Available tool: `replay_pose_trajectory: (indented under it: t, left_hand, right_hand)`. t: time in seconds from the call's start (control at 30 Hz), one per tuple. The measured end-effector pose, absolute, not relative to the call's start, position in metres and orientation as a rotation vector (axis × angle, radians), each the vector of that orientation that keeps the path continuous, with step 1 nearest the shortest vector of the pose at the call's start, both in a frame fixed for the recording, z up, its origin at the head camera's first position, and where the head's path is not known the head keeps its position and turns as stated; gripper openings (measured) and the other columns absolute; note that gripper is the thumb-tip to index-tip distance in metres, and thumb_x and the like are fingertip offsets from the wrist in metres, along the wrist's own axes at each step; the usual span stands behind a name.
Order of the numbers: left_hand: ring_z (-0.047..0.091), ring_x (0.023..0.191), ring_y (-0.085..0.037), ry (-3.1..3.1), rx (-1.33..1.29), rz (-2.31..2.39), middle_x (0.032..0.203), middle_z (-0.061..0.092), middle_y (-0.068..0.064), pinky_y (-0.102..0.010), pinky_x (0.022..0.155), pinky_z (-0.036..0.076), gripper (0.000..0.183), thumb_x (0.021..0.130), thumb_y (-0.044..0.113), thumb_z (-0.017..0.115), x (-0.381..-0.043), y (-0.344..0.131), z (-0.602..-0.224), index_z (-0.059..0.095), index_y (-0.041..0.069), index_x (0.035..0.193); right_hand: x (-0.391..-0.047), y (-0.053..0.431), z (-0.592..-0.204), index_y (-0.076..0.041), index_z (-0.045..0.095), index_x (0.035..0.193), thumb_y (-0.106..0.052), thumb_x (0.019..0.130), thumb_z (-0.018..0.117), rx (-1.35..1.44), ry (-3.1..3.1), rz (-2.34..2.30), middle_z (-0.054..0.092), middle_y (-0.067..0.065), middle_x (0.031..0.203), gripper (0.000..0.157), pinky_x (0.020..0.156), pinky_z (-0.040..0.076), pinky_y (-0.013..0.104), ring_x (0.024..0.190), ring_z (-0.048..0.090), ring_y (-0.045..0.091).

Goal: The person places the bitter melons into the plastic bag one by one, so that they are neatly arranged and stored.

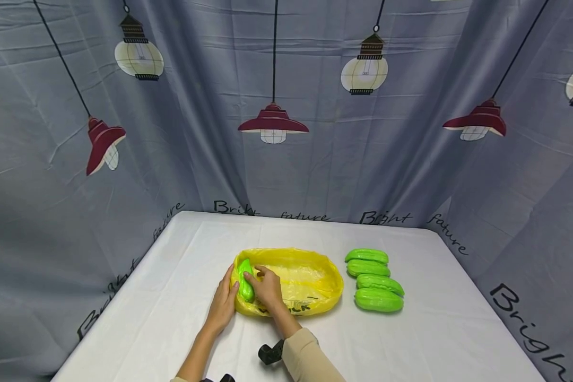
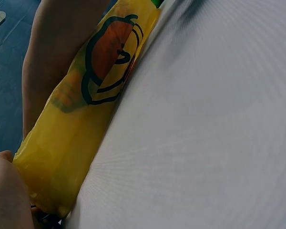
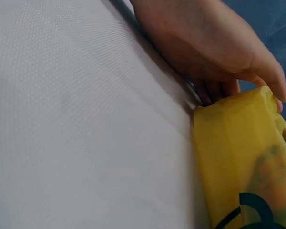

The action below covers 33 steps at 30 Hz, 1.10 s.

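Observation:
A yellow plastic bag lies with its mouth spread wide, a bright green cucumber standing lengthwise against its left inner wall. At the bag's left end my left hand pinches the rim, thumb over the edge and fingers outside, as the right wrist view also shows. My right hand reaches over the near rim into the bag, thumb touching the cucumber's right side and fingers loosely bent, not wrapped round it. In the left wrist view, the bag's front carries an orange and dark print.
Several more green cucumbers lie in a column just right of the bag. A white cloth covers the table. Behind it hangs a grey-blue curtain printed with lamps. A dark device sits at my right wrist.

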<state>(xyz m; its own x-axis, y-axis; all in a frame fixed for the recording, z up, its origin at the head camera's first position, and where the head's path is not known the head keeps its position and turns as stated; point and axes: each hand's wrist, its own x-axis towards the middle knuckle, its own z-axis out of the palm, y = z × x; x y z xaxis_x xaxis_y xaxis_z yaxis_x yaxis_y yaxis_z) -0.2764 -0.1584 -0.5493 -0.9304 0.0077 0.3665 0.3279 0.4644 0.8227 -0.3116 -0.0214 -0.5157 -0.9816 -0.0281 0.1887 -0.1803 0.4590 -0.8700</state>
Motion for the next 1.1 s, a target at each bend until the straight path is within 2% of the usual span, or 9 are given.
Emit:
replay_pose_trajectory:
  t: [0.27,0.6,0.73,0.8,0.87,0.93,1.1]
  left_hand:
    - [0.029,0.129,-0.042,-2.394,-0.286,-1.457,0.142,0.031,-0.025,-0.058,0.103,0.021,0.051,0.102,0.029,0.034,-0.278,-0.158,-0.549,0.021,0.010,0.147]
    - [0.025,0.130,-0.042,-2.423,-0.260,-1.490,0.144,0.027,-0.023,-0.059,0.103,0.017,0.053,0.101,0.031,0.033,-0.272,-0.160,-0.551,0.019,0.010,0.148]
    - [0.025,0.130,-0.042,-2.426,-0.271,-1.483,0.144,0.027,-0.024,-0.060,0.103,0.017,0.053,0.101,0.031,0.033,-0.273,-0.160,-0.550,0.018,0.010,0.148]
    - [0.025,0.130,-0.041,-2.427,-0.276,-1.472,0.144,0.027,-0.023,-0.060,0.103,0.017,0.053,0.102,0.031,0.033,-0.274,-0.160,-0.550,0.018,0.011,0.148]
    - [0.026,0.130,-0.041,-2.430,-0.280,-1.464,0.144,0.028,-0.023,-0.060,0.103,0.018,0.052,0.102,0.031,0.033,-0.275,-0.160,-0.550,0.018,0.012,0.148]
    - [0.026,0.131,-0.041,-2.434,-0.282,-1.465,0.144,0.028,-0.023,-0.059,0.103,0.018,0.052,0.102,0.031,0.033,-0.275,-0.160,-0.550,0.018,0.013,0.148]
    - [0.026,0.131,-0.040,-2.440,-0.277,-1.469,0.144,0.028,-0.022,-0.059,0.104,0.018,0.052,0.101,0.031,0.034,-0.275,-0.160,-0.549,0.018,0.014,0.148]
  right_hand:
    - [-0.309,0.002,-0.502,-0.001,0.056,0.123,-0.037,0.088,0.062,0.312,-2.516,1.561,0.061,0.021,0.107,0.051,0.064,0.051,0.034,0.084,0.059,0.027]
    - [-0.305,0.058,-0.486,-0.009,0.054,0.127,-0.040,0.092,0.055,0.381,-2.334,1.612,0.063,0.006,0.109,0.046,0.073,0.047,0.039,0.091,0.057,0.020]
    - [-0.300,0.092,-0.470,-0.011,0.053,0.127,-0.035,0.092,0.055,0.385,-2.255,1.653,0.063,0.007,0.110,0.042,0.078,0.045,0.032,0.095,0.057,0.020]
    - [-0.293,0.109,-0.456,-0.007,0.052,0.128,-0.026,0.094,0.056,0.401,-2.219,1.648,0.063,0.012,0.111,0.039,0.078,0.044,0.032,0.096,0.057,0.024]
    - [-0.286,0.126,-0.442,-0.003,0.049,0.129,-0.017,0.093,0.056,0.432,-2.198,1.619,0.061,0.018,0.112,0.039,0.079,0.044,0.033,0.098,0.056,0.029]
    - [-0.280,0.143,-0.432,-0.001,0.047,0.130,-0.009,0.092,0.057,0.466,-2.192,1.604,0.059,0.023,0.114,0.041,0.081,0.043,0.040,0.099,0.053,0.034]
    - [-0.287,0.195,-0.450,-0.014,0.045,0.135,-0.013,0.086,0.066,0.530,-2.250,1.484,0.057,0.014,0.120,0.053,0.086,0.039,0.049,0.104,0.049,0.025]
